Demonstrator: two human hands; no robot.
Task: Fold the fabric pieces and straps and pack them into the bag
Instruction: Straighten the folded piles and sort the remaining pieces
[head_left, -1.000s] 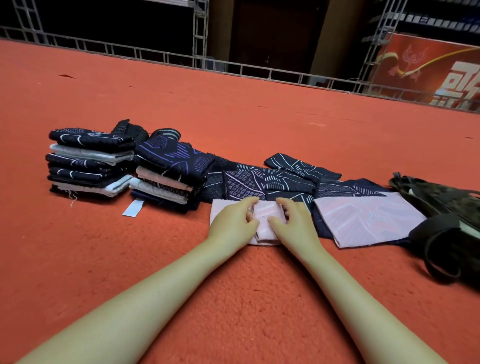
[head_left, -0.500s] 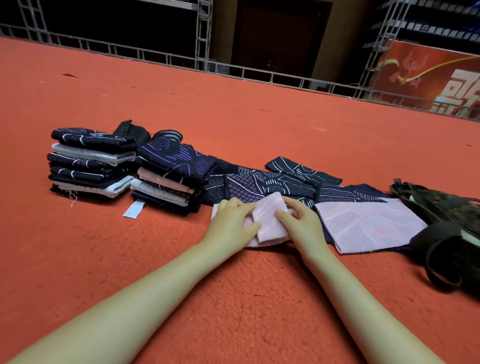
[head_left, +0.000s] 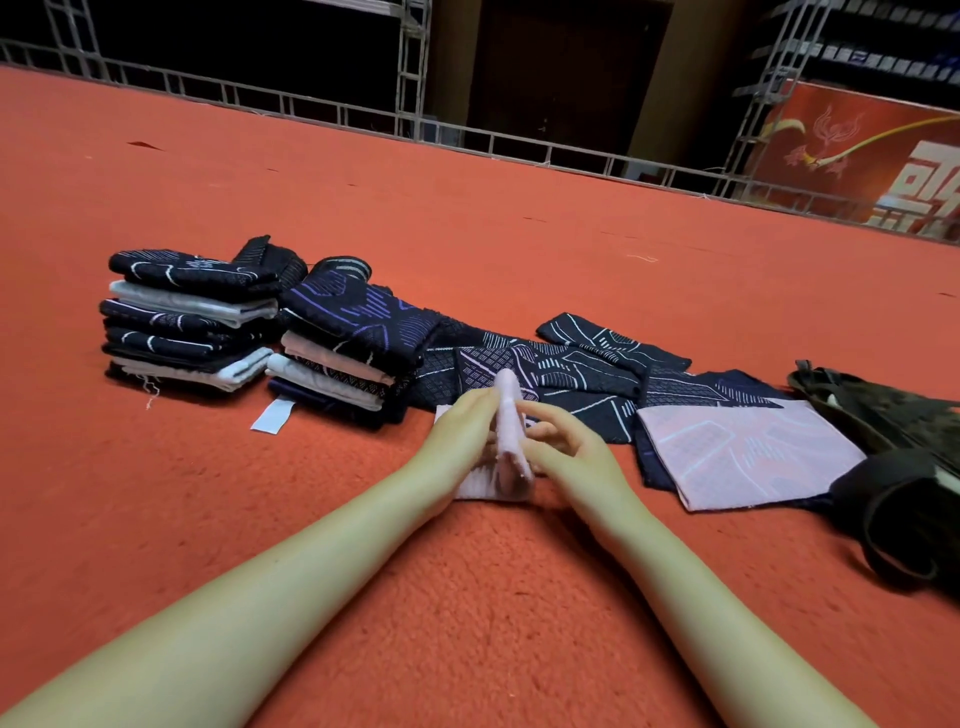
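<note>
I read this as an event hall stage: red carpet floor (head_left: 467, 218), metal truss railing (head_left: 322, 111) along far edge, red banner (head_left: 857, 156) far right.

Orange carpet (head_left: 467, 234) is covering the floor; metal railing (head_left: 332, 111) is running along twelve o'clock, red banner (head_left: 857, 156) hanging at two.
</note>
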